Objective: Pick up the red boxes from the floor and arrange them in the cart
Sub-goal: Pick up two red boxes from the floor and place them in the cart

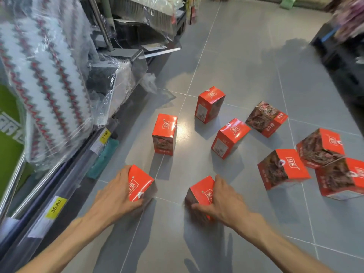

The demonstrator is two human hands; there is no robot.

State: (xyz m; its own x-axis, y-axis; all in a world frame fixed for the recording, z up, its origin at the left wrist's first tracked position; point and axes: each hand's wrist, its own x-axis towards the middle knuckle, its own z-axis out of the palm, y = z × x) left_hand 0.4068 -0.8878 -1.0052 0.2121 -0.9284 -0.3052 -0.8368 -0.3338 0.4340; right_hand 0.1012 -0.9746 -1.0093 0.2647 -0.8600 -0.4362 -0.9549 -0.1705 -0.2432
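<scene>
- Two red boxes are sitting on the grey tiled floor (226, 62) nearest the viewer: the near-left box (140, 183) and the near-centre box (201, 191). Both are standing slightly skewed to the tile lines.
- The left hand (116, 191) is wrapping round the left side of the near-left box, fingers curled onto its near face; the right hand (222, 200) is gripping the near-centre box from its right, thumb crossing the near face. Each of the hands is holding one box; neither box appears lifted clear yet.
- Risk, as a judgement: each box is being taken one-handed from the side, so a glossy carton could be slipping or tipping out of the grip on the lift.
- Seven more boxes are lying farther out: two upright ones (164, 134) (209, 104) at centre, a leaning one (229, 137), and a cluster (283, 168) to the right, some tumbled onto their sides. A swinging arm could be knocking these.
- The shelving (59, 146) with wrapped goods is crowding the left side, just beside the left forearm; a snag there is possible.
- No cart is identifiable in view, so the carry path cannot be judged.
</scene>
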